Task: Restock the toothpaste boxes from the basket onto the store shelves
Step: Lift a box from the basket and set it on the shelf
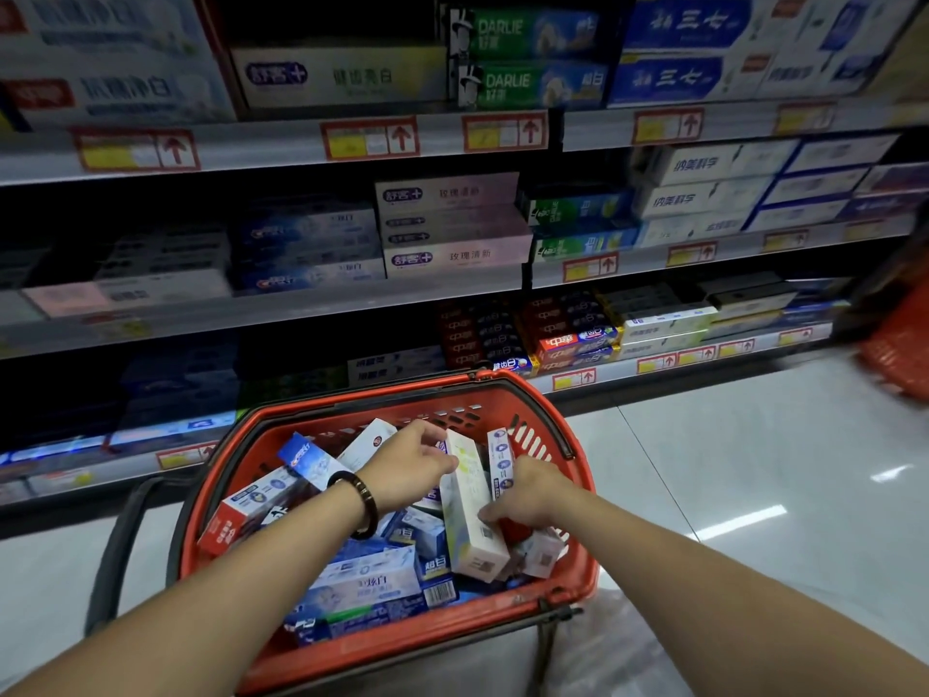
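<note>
Presently: pale box [470, 510] handled inside the red basket [402, 641]

It stands tilted among loose cartons. Left hand [409, 467]: fingers curled, pinching its upper end. Right hand [535, 490]: fingers curled against its lower edge; cannot tell if they grip. Judged light, stiff and glossy, with crushable corners; take it by the long narrow faces. Blue-white box [500, 462], just beyond the right fingertips, crowds the lift. Shelves [301, 304] lie well beyond.

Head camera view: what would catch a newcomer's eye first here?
A red basket heaped with toothpaste boxes sits low in the middle. The left hand and right hand reach in, gripping a pale box. Behind, stocked shelves rise with red price tags along their edges.
</note>
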A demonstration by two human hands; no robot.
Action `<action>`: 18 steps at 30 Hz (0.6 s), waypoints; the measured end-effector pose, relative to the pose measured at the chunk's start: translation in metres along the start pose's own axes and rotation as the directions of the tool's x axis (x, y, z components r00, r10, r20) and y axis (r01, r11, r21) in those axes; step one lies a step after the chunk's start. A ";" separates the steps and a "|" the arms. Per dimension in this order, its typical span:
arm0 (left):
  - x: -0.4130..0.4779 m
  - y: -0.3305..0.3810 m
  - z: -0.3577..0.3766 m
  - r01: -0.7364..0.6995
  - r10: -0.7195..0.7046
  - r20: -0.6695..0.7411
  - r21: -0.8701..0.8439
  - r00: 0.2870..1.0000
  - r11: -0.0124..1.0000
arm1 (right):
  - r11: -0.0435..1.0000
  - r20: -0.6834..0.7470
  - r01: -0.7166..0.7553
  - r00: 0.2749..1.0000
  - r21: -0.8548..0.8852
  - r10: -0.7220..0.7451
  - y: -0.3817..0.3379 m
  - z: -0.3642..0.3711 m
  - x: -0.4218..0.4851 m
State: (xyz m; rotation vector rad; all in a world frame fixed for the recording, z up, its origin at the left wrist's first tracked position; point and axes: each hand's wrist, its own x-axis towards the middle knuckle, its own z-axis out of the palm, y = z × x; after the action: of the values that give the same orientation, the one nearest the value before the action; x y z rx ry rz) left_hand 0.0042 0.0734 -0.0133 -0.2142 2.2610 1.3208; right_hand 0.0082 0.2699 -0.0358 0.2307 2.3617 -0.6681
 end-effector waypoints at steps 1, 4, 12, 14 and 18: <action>0.000 0.000 -0.001 -0.003 0.003 -0.004 -0.004 1.000 1.000 | 1.000 0.000 0.005 1.000 -0.002 -0.005 0.000 -0.002 -0.001; -0.002 0.001 -0.003 -0.014 0.014 -0.004 -0.010 1.000 1.000 | 1.000 -0.010 -0.002 1.000 -0.025 0.002 -0.002 -0.005 -0.004; -0.008 0.004 -0.010 -0.040 0.039 -0.030 -0.024 0.999 0.999 | 1.000 -0.110 -0.023 0.994 0.018 0.025 -0.004 -0.025 -0.012; -0.010 0.005 -0.013 -0.043 0.042 -0.037 -0.033 0.998 0.999 | 0.997 -0.164 -0.022 0.986 0.069 0.033 -0.006 -0.033 -0.018; -0.014 0.007 -0.018 -0.055 0.053 -0.062 -0.041 0.997 0.998 | 0.976 -0.224 -0.017 0.972 0.218 0.067 -0.011 -0.050 -0.029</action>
State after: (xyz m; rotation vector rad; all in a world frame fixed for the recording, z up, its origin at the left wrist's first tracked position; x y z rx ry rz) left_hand 0.0079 0.0600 0.0063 -0.2122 2.3055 1.4087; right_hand -0.0007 0.2868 0.0195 0.4752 2.4935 -0.9207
